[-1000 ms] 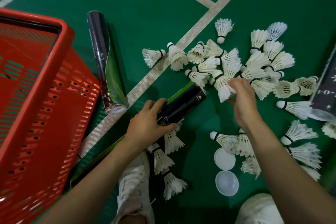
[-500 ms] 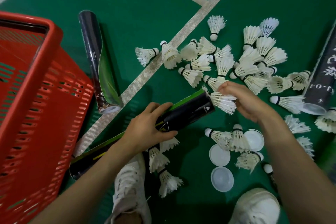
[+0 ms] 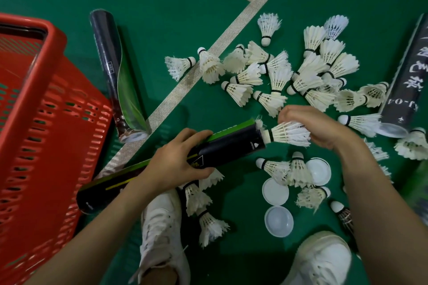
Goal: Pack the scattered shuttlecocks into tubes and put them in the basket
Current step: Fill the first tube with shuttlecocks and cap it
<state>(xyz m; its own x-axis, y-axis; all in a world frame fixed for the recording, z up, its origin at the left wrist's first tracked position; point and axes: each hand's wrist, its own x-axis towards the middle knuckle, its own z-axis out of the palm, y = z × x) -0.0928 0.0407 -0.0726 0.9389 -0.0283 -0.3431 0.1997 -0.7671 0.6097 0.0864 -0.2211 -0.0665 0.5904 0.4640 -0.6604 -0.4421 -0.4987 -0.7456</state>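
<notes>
Now our right hand [image 3: 324,127] has brought one white feather shuttlecock [image 3: 287,133] to the black-and-green cardboard tube's [image 3: 176,164] mouth at three o'clock, fingers curled round its skirt, maybe lightly. Our left hand [image 3: 176,164] wraps the tube. Feathers snap easily; push by the skirt's rim.

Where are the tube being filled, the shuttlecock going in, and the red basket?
tube [image 3: 234,149], head view, black body near its open end.
shuttlecock [image 3: 286,133], head view, feather skirt.
red basket [image 3: 54,44], head view, rim corner.

The left hand [image 3: 176,164] grips a black-green tube [image 3: 222,148]; the right hand [image 3: 317,127] holds a shuttlecock [image 3: 287,133], cork apparently just inside its mouth.
</notes>
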